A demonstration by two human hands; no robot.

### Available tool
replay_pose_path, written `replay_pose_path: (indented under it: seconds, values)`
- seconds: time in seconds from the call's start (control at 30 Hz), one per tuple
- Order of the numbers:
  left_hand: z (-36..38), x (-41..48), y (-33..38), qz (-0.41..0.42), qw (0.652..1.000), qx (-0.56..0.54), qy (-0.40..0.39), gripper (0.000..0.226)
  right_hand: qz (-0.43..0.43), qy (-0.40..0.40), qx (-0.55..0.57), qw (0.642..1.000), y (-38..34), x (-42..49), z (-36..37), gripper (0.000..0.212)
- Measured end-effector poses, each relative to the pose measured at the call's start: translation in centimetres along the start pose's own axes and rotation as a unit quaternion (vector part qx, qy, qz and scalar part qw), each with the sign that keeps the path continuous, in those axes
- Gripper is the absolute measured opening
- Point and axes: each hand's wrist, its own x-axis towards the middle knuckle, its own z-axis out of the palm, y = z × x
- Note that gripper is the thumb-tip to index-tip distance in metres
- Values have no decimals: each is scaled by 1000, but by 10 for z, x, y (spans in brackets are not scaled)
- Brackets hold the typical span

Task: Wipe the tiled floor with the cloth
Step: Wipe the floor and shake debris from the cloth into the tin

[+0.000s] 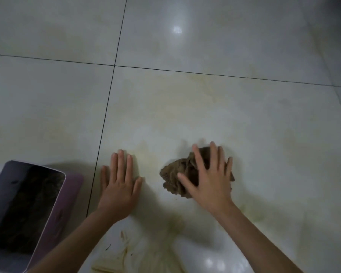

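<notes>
Brown on tiled floor [244, 119]: shows cloth [175, 174] pressed under R hand [207, 180], fingers spread flat, not gripping. L hand [119, 186] flat, empty, left of cloth. Yellowish smears [195, 91] beyond cloth.

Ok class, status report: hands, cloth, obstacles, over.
Left hand flat on tile. Right hand pressing brown cloth down. Purple bin at left, clear of cloth.
</notes>
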Motion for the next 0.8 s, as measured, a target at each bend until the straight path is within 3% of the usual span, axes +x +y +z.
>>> replay_pose_path:
  seconds: [0.07, 0.17, 0.2, 0.27, 0.37, 0.43, 0.5, 0.63, 0.8]
  values:
    - [-2, 0, 0, 4, 1000, -4, -16, 74, -57, -39, -19, 997, -8, -4, 17, 79]
    - [-3, 2, -1, -2, 1000, -17, -24, 77, -224, -20, -10, 974, 13, 28, 21, 58]
    - [-3, 3, -2, 2, 999, -14, -28, 77, -236, 5, -3, 972, 27, 49, 19, 54]
    - [-3, 3, -3, 4, 999, -21, -38, 76, -138, 40, 17, 990, 52, 99, 8, 49]
    - [-7, 2, -2, 4, 998, -32, -52, 77, 58, 21, 42, 997, 65, 168, -1, 51]
    - [-11, 1, 0, 0, 997, -37, -65, 78, 115, -26, 72, 990, 51, 200, -6, 54]
    - [-13, 1, 1, -6, 996, -44, -72, 77, 110, -43, 78, 990, 22, 214, -7, 55]
    - [-13, 1, 1, -10, 997, -45, -67, 73, -88, -24, 23, 996, -42, 175, 7, 53]
    - [-10, 0, 2, -14, 997, -49, -54, 85, -348, -35, 31, 937, -48, 48, 31, 54]
